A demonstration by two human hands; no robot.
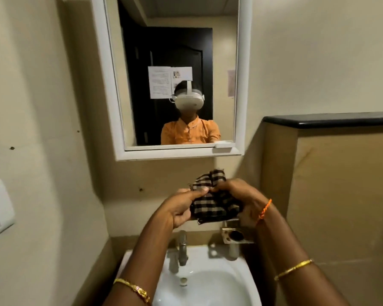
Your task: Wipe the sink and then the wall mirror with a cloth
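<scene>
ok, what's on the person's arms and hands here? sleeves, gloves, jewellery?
No gloves; both forearms are bare where they show, no sleeve in view on them. The left hand has a gold bangle with an ornate section on its arm. The right hand has a braided orange thread at the wrist and a plain thin gold bangle further up the forearm.

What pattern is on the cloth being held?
The cloth is checked, dark brown or black with cream, seen in the head view.
</scene>
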